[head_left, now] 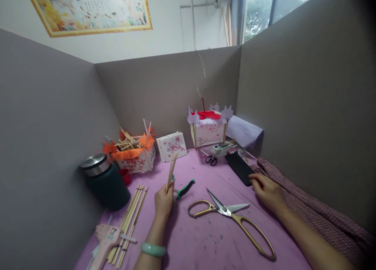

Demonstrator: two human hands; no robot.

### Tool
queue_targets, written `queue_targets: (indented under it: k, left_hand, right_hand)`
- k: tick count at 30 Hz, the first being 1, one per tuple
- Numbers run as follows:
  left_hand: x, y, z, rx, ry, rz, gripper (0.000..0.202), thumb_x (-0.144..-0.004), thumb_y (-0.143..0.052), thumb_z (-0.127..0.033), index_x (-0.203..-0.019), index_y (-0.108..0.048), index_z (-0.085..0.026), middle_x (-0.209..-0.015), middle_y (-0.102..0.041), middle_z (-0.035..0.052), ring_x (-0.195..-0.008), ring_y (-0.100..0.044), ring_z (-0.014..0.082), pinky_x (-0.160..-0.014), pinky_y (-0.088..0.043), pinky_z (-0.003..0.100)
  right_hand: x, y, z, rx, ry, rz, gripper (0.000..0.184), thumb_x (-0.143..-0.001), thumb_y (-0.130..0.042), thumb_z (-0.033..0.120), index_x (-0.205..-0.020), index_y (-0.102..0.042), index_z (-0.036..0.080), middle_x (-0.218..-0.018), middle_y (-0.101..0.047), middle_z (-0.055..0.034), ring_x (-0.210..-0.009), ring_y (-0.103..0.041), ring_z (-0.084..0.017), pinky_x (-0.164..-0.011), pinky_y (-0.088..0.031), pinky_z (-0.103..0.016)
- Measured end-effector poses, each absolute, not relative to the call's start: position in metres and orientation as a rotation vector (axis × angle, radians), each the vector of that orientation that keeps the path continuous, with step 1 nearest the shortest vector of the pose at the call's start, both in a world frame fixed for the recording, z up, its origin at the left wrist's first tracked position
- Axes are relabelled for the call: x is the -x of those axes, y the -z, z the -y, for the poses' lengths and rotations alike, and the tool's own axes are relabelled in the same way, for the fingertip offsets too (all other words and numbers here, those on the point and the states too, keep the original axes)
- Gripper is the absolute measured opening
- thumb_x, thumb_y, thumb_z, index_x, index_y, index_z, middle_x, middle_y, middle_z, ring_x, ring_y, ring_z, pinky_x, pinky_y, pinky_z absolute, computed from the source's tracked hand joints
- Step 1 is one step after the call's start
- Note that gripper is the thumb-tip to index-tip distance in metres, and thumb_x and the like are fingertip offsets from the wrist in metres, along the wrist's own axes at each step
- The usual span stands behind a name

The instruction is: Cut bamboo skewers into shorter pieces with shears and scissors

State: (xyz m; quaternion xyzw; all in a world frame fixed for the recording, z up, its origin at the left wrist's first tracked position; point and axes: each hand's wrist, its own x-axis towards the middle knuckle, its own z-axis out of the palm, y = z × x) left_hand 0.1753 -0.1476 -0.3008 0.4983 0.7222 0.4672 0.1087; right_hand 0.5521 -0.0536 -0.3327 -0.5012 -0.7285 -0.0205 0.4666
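Flask [101, 180], dark green with a steel lid, stands at far left against the partition. In front of it we find the glue gun [105, 240] lying on the pink mat [205, 242], touching the loose sticks [132, 217], which lie in a bundle. Behind these sits the orange box [135, 155], with more sticks poking out of it. Our left hand [163, 201], with a green bracelet [152, 249] at the wrist, is closed around the held sticks [172, 169]; these stand nearly upright above the mat, left of centre, their upper ends slightly spread. Just beside this hand lie the pliers [184, 189], green-handled. Further back, flowered cards [172, 146] lean near the rear wall. The large scissors [232, 219], gold-handled, lie partly open at centre. Behind them are the small scissors [210, 159] and the red box [208, 128]. The phone [239, 168] lies face up, dark, right of centre. Our right hand [267, 191] rests on the mat, fingers loosely curled and gripping nothing, fingertips at the near end of the phone. A checked cloth [308, 211] runs along the right partition.
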Motion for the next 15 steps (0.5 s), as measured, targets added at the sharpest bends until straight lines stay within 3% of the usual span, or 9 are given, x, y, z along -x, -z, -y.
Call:
queue_targets:
  k: [4,7,12,15]
  left_hand:
    - [-0.170,0.301,0.147,-1.246,-1.510,-2.083,0.050,-0.080,-0.042,-0.060,-0.050,-0.045,-0.021,-0.042,-0.037,-0.0041,-0.044,-0.039,0.0124,-0.048,-0.028,0.024]
    - [-0.165,0.301,0.148,-1.182,-1.568,-2.124,0.047,-0.082,-0.040,-0.057,-0.054,-0.049,-0.020,-0.044,-0.044,-0.0026,-0.047,-0.045,0.0138,-0.050,-0.032,0.025]
    - [-0.160,0.296,0.151,-1.170,-1.621,-2.183,0.045,-0.084,-0.038,-0.053,-0.060,-0.054,-0.019,-0.050,-0.053,-0.0006,-0.054,-0.052,0.0159,-0.057,-0.037,0.026]
    - [-0.160,0.293,0.153,-1.132,-1.621,-2.181,0.045,-0.084,-0.038,-0.054,-0.060,-0.055,-0.019,-0.048,-0.052,-0.0015,-0.052,-0.052,0.0156,-0.057,-0.038,0.026]
  right_hand:
    - [-0.506,0.300,0.078,1.104,-0.208,2.061,0.024,-0.086,-0.044,0.031,-0.092,-0.065,0.021,-0.089,-0.069,-0.0039,-0.077,-0.063,-0.017,-0.069,-0.047,-0.027]
    - [-0.450,0.278,0.097,0.932,-0.354,2.358,0.022,-0.087,-0.046,0.032,-0.088,-0.066,0.022,-0.086,-0.067,-0.0026,-0.077,-0.061,-0.016,-0.068,-0.044,-0.025]
    - [-0.357,0.269,0.097,0.735,-0.054,2.731,0.022,-0.083,-0.052,0.022,-0.103,-0.062,0.019,-0.107,-0.061,-0.0081,-0.095,-0.054,-0.020,-0.077,-0.040,-0.029]
    - [-0.325,0.275,0.082,0.720,0.060,2.822,0.017,-0.083,-0.053,0.019,-0.094,-0.064,0.016,-0.100,-0.062,-0.0123,-0.097,-0.051,-0.024,-0.079,-0.038,-0.033]
